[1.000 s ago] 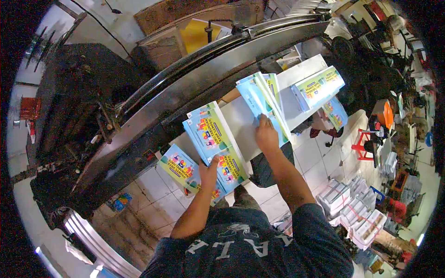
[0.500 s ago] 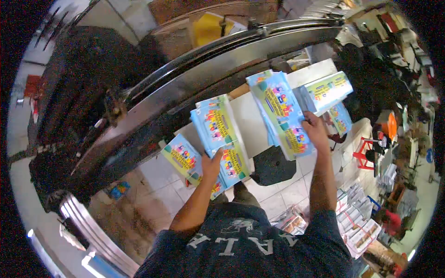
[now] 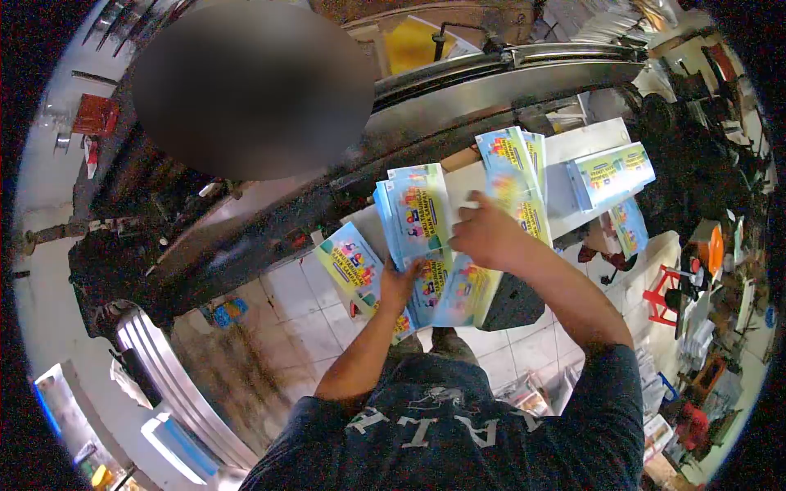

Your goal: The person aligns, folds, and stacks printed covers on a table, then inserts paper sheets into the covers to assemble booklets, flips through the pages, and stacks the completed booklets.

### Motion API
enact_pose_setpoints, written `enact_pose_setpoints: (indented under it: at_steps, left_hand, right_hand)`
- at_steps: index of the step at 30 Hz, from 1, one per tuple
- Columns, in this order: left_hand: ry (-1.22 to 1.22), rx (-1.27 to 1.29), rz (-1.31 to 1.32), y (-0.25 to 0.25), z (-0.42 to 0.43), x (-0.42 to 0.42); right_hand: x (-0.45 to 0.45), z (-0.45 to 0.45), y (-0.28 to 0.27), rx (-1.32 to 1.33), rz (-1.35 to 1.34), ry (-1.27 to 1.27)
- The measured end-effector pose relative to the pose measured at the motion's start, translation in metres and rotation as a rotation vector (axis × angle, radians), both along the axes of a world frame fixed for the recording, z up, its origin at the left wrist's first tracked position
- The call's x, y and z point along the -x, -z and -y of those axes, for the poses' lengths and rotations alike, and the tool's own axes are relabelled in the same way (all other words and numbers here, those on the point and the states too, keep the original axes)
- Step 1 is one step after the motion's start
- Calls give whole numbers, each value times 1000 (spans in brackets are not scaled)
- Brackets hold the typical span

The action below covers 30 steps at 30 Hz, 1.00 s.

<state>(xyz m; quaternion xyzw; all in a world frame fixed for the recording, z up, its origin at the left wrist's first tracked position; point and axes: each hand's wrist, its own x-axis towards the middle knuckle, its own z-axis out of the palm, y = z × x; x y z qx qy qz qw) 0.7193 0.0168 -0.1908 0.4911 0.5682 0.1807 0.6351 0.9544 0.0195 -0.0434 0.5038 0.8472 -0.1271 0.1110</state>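
Note:
My left hand (image 3: 399,284) grips the near left edge of a stack of printed sheets (image 3: 413,209), thumb on top. The sheets are blue and yellow with cartoon figures and bold lettering. My right hand (image 3: 489,235) is closed at the edge of a blurred printed sheet (image 3: 468,296) that slants beside the left stack; its fingertips are smeared by motion. Behind that hand lies another stack of printed sheets (image 3: 505,151), partly covered by the hand and forearm. More sheets (image 3: 352,258) lie fanned at the far left.
A white board (image 3: 565,147) lies under the stacks. Another pile of sheets (image 3: 610,176) sits on its right end. A long metal machine rail (image 3: 508,90) runs behind. A red stool (image 3: 665,290) stands at right on the tiled floor (image 3: 303,327).
My right hand has moved left from the right stack's edge towards the left stack, with a sheet now slanting below it. My left hand stays on its stack. The view has shifted slightly.

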Motion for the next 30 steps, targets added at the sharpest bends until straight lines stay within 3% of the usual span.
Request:
enact_pose_setpoints:
  at_steps: [1,3,4,6,7,8,9,10,13,16,17,18,20,24,26,28,30]
  left_hand:
    - [-2,3,0,-10,1,-1]
    - [10,-25,77,-24,-1,-6]
    - [7,-20,72,-34,2,-4]
    - [87,-162,-438,-48,-1,-15]
    - [72,-212,-432,-50,2,-17]
    - [80,-208,-434,-56,3,-20]
    - [168,-154,-548,-61,4,-24]
    - [254,-108,-658,-67,2,-30]
    - [318,-167,-546,-70,9,-42]
    - [371,-276,-510,-59,18,-55]
    - [382,-346,-524,-58,19,-59]
    - [398,-355,-523,-57,19,-62]
    - [399,-340,-490,-58,20,-68]
    - [370,-301,-538,-44,13,-68]
    - [226,-272,-277,-43,7,-62]
    - [232,-302,-369,-53,5,-61]
    - [231,-326,-294,-35,-4,-46]
  right_hand:
    - [6,-1,10,3,0,-2]
    - [15,-4,39,-208,-402,-67]
    - [22,4,51,-203,-408,-68]
    - [25,21,71,-408,-420,493]
    - [24,36,92,-352,-479,622]
    - [36,43,97,-291,-842,1038]
    - [39,53,98,-79,-1127,1255]
    - [39,58,100,29,-1274,1351]
    - [43,76,125,250,-1579,1495]
    - [33,82,133,214,-1384,1514]
    - [33,77,141,28,-995,1437]
    - [32,79,147,16,-1002,1451]
    - [31,83,149,31,-735,1506]
    - [23,92,144,-11,-855,1521]
    - [17,102,145,-149,-342,1556]
    - [21,105,150,-160,-343,1556]
    - [21,103,151,-193,-328,1529]
